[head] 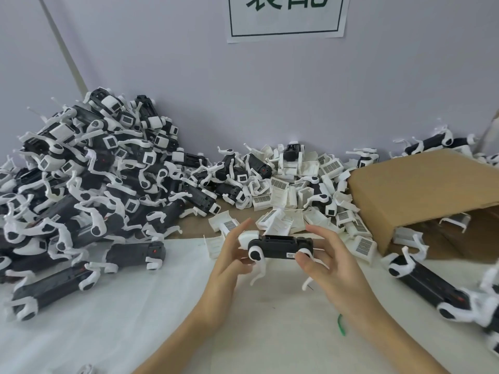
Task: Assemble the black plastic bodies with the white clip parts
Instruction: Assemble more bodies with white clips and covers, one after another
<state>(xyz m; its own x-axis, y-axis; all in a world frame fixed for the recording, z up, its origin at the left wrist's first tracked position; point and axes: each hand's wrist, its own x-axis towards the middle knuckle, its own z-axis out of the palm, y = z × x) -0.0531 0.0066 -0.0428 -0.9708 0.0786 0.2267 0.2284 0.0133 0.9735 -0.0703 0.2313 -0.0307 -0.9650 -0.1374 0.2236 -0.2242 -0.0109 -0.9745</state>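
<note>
Held above the white-covered bench (113, 327) at centre, the oblong black plastic body (279, 247) with white leg-shaped clips is pinched endwise: left hand (229, 261) at 9 o'clock, right hand (328, 261) at 3 o'clock, fingers (303, 261) curled round it. Judged risk: uneven pressure could snap a thin clip or leave it half seated.

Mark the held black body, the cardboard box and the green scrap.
black body (280, 245), head view: middle of its dark side, between both hands.
cardboard box (421, 182), head view: its brown top panel.
green scrap (341, 324), head view: mid-length of the strip.
</note>
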